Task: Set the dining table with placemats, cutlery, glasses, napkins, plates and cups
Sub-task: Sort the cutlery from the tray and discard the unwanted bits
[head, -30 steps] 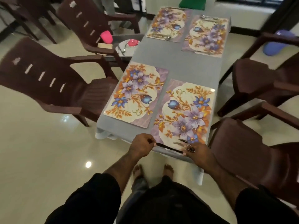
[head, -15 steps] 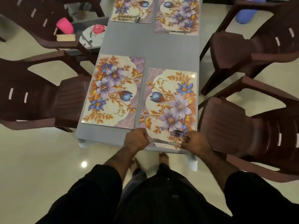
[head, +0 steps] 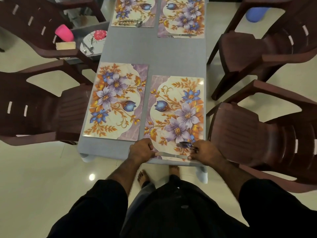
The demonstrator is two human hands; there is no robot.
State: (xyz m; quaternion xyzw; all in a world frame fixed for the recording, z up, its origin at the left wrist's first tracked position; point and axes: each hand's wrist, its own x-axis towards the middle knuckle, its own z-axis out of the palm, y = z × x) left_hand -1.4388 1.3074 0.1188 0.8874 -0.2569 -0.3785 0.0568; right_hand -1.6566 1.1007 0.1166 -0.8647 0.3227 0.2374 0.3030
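Item: flat silver table knife (head: 172,154), lying across the near edge of the floral laminated placemat (head: 176,107) on the grey surface (head: 154,54). We pinch its ends with left hand (head: 141,150) and right hand (head: 206,152), which also grips the fork (head: 186,144). Advice: square it parallel to the edge.

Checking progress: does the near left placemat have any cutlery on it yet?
No, the near left placemat is bare, while the knife lies on the near right placemat.

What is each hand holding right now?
Left hand: pinches one end of the knife.
Right hand: holds the fork, touches the knife.
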